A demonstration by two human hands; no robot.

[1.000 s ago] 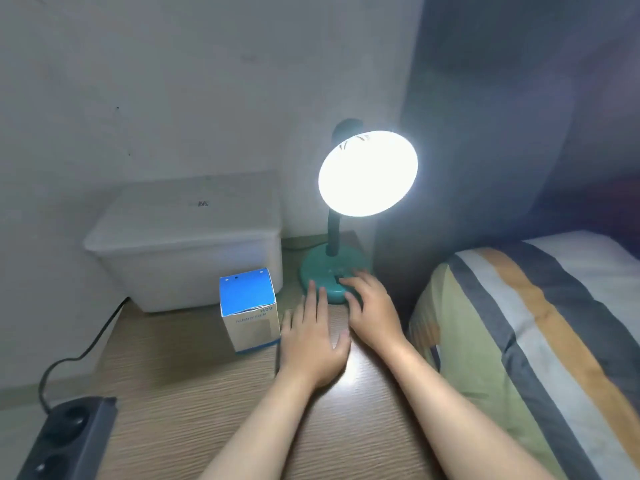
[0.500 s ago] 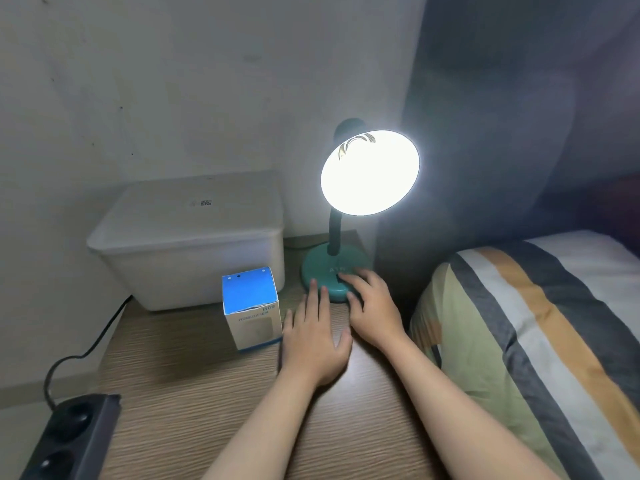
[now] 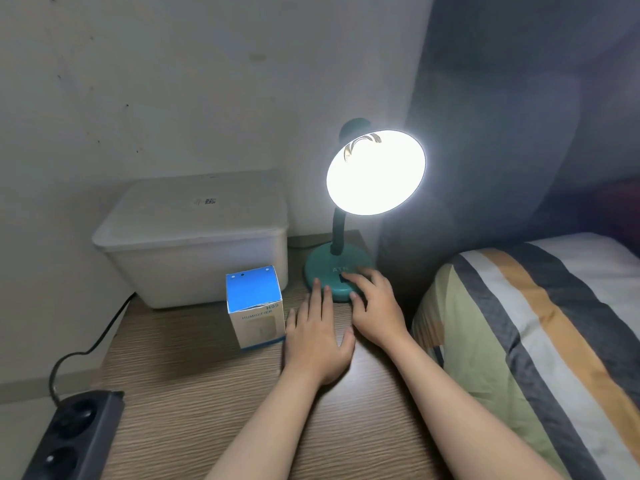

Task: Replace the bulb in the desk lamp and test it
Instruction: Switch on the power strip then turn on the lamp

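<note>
At the tabletop's (image 3: 214,403) near left corner sits a black power strip (image 3: 71,441), its cable (image 3: 104,334) running back toward the wall. Behind it, along the far edge, stands a lidded white storage box (image 3: 194,237). In front of the box's right end stands a small blue-and-white carton (image 3: 254,306) marked as a humidifier; nothing shows it to be bulb packaging.

The left hand (image 3: 317,341) lies flat on the wood just right of the carton, fingers straight and slightly spread, holding nothing — its fingertips reach the near rim of the lamp's base. The desk lamp (image 3: 341,271) stands at the far right corner, teal, its neck rising to a shade (image 3: 375,173) tilted toward the viewer and glowing so brightly that the bulb inside cannot be made out. The right hand (image 3: 375,303) rests on the near right part of the base, fingers loosely bent and spread, its fingertips at a dark patch that looks like the switch; it grips nothing. Beyond the right edge lies a striped bed cover (image 3: 536,323).

Judging by the light, the bulb is seated and working — so the replacement and the test appear done. No spare or old bulb is in sight. What may remain is switching the lamp off and drawing the hands away.
</note>
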